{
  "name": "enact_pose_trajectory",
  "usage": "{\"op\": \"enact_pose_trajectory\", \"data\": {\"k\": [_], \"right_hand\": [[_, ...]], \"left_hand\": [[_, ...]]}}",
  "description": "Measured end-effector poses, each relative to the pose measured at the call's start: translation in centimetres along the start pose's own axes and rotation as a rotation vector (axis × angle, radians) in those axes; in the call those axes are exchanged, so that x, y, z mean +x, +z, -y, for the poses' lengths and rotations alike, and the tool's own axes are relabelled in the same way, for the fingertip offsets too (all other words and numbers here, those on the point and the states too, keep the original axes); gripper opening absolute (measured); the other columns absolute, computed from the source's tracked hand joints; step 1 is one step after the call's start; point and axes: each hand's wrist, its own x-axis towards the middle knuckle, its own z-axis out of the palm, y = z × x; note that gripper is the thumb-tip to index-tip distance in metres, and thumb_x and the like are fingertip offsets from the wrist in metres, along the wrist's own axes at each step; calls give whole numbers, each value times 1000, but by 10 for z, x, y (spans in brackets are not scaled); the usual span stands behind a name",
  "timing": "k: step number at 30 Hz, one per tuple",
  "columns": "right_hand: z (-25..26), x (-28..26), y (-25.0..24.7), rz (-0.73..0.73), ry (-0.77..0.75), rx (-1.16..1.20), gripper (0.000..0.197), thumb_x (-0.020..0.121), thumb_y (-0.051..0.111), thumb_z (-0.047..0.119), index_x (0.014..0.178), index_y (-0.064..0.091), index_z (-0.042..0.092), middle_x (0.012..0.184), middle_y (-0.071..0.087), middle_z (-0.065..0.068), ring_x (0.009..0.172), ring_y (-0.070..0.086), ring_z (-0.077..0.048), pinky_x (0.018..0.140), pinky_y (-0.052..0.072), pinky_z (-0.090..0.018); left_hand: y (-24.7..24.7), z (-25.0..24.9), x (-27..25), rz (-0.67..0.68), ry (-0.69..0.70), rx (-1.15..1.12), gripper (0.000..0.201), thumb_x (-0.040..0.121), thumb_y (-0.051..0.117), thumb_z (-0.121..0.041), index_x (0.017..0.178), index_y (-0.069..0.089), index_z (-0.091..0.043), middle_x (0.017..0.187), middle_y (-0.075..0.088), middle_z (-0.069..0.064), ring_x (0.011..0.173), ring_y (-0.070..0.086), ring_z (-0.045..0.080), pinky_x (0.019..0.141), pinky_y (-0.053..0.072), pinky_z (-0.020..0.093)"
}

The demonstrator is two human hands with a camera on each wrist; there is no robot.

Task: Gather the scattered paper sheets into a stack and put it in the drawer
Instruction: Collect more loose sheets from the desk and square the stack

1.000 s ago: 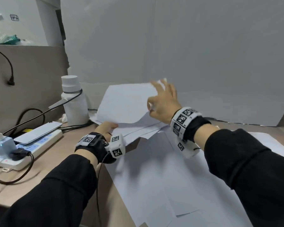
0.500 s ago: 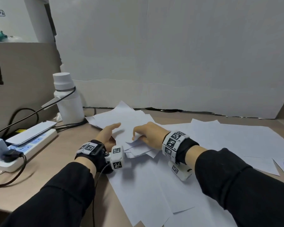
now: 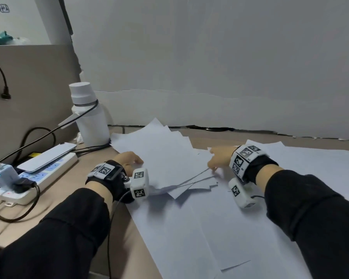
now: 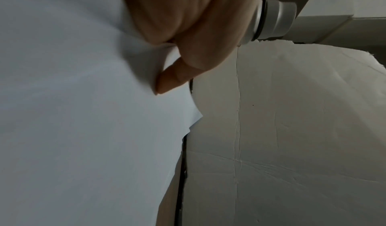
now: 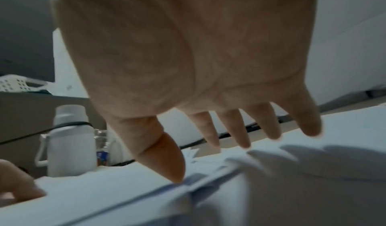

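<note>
hands at a loose pile of paper on the desk

a loose pile of sheets (image 3: pixel 161 158) lies fanned on the desk (image 3: pixel 85 178), near its back edge, edges uneven and corners sticking out; it sits on top of more loose sheets (image 3: pixel 220 228) spread flat over the desk towards the person and off to the right; the left hand (image 3: pixel 127 160) rests at the pile's left edge, thumb on top of the paper; in the left wrist view the thumb (image 4: pixel 167 81) presses onto the top sheet, though i cannot tell whether the other fingers are curled under the pile; the right hand (image 3: pixel 220 158) hangs over the pile's right side with its fingers (image 5: pixel 236 130) spread and straight, holding nothing, the thumb tip touching an edge of the pile; no drawer shows in any view; a white bottle (image 3: pixel 89 115) stands upright just behind the pile's left corner; a power strip (image 3: pixel 38 174) with plugs in it lies at the desk's left, a flat silver device (image 3: pixel 46 156) resting on it; grey board (image 3: pixel 210 67) lines the back of the desk.
</note>
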Motion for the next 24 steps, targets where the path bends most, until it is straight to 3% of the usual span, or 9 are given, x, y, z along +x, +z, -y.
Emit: {"op": "enact_pose_trajectory", "data": {"k": [4, 6, 8, 12, 15, 17, 19, 21, 24], "right_hand": [[-10, 18, 1, 41, 40, -96, 23, 79, 54, 38, 91, 55, 19, 113, 60, -3, 97, 59, -24, 90, 49, -37], [-9, 18, -6, -4, 29, 6, 20, 85, 56, 37, 87, 55, 17, 109, 59, -6, 93, 56, -25, 83, 46, -34], [-9, 18, -14, -88, -9, 237, 31, 86, 60, 46, 93, 60, 15, 106, 61, -6, 93, 55, -24, 81, 43, -33], [-1, 18, -29, -182, -117, 769, 72, 71, 72, 65, 116, 59, 11, 105, 65, 0, 93, 61, -15, 73, 48, -30], [12, 16, -39, -117, -191, 1051, 102, 55, 83, 70, 129, 52, 9, 116, 65, -1, 109, 62, -21, 98, 51, -45], [21, 10, -50, -217, -341, 1240, 93, 53, 91, 56, 127, 57, 10, 118, 69, -8, 110, 66, -26, 99, 51, -45], [31, 1, -61, -379, -481, 1431, 67, 63, 90, 25, 120, 61, 5, 110, 72, -12, 102, 70, -29, 87, 57, -41], [45, -10, -72, -564, -509, 1442, 41, 72, 83, 4, 108, 65, 10, 100, 73, -10, 91, 72, -25, 78, 60, -37], [60, -17, -84, -830, -495, 1375, 36, 76, 72, -3, 104, 61, 16, 93, 70, -2, 79, 69, -12, 70, 59, -25]], "left_hand": [[-4, -8, 8, -112, 252, 113, 45, 84, 57, 16, 128, 56, 6, 107, 61, 19, 97, 60, 35, 92, 54, 51], [-7, -8, 5, -120, 392, 74, 47, 81, 54, 23, 123, 61, 2, 101, 64, 18, 94, 61, 37, 85, 56, 48], [-12, -10, -6, -67, 517, 24, 45, 83, 54, 24, 117, 61, -4, 98, 65, 17, 89, 60, 34, 76, 54, 38], [-26, -20, -24, 61, 690, -115, 39, 81, 62, 21, 109, 65, -6, 100, 72, 15, 90, 68, 28, 90, 53, 41], [-33, -34, -34, 213, 706, -177, 38, 74, 70, 9, 110, 68, -2, 103, 75, 14, 91, 72, 27, 86, 58, 38], [-36, -45, -38, 334, 685, -201, 45, 73, 72, -2, 118, 67, -1, 113, 73, 17, 98, 72, 30, 88, 59, 40], [-32, -56, -38, 342, 713, -205, 43, 75, 75, -2, 118, 68, -3, 116, 73, 16, 101, 72, 30, 90, 58, 41], [-20, -65, -37, 233, 807, -159, 36, 77, 78, 3, 111, 71, -7, 109, 76, 11, 98, 73, 26, 91, 56, 40], [-4, -76, -35, 83, 952, -165, 29, 75, 80, 1, 100, 74, -12, 98, 78, 5, 91, 74, 23, 87, 58, 40]]}}
